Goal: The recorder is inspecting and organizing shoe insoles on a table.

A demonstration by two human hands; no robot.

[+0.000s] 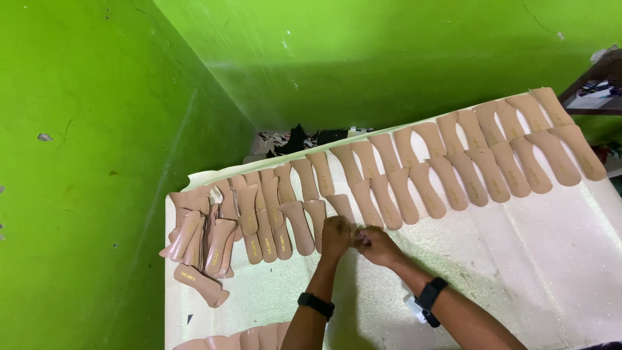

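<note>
My left hand (pixel 335 237) and my right hand (pixel 376 245) meet just in front of me on the counter (pixel 518 259), fingertips pressed together over one tan insole piece (pixel 341 206) in the near row. Both hands are curled narrow, pinching at something between them, but the fingers cover that spot and I cannot make out whether they hold the lower end of that insole or some small bit on it. Only the upper part of the piece shows, reaching away from my knuckles.

Each wrist carries a black band: one band (pixel 315 304) on the left forearm, another band (pixel 430 295) on the right with a small white tag beside it. My forearms run off the bottom edge.

Away from my hands, a long double row of insoles (pixel 453 175) stretches to my right and upward, overlapping like tiles; I count roughly thirty-odd, though the overlaps and the far end make an exact count unsure. To the left of my left hand lies a looser heap of insoles (pixel 207 233), perhaps ten, some stacked and tilted so that their outlines merge. One single insole (pixel 201 285) lies apart, nearer to me than the heap. Below my left arm a few more insoles (pixel 240 338) are cut off by the bottom edge, about four visible.

Beyond the counter's far edge, dark scraps (pixel 298 139) sit against the green wall (pixel 97 162), too small to tell apart
</note>
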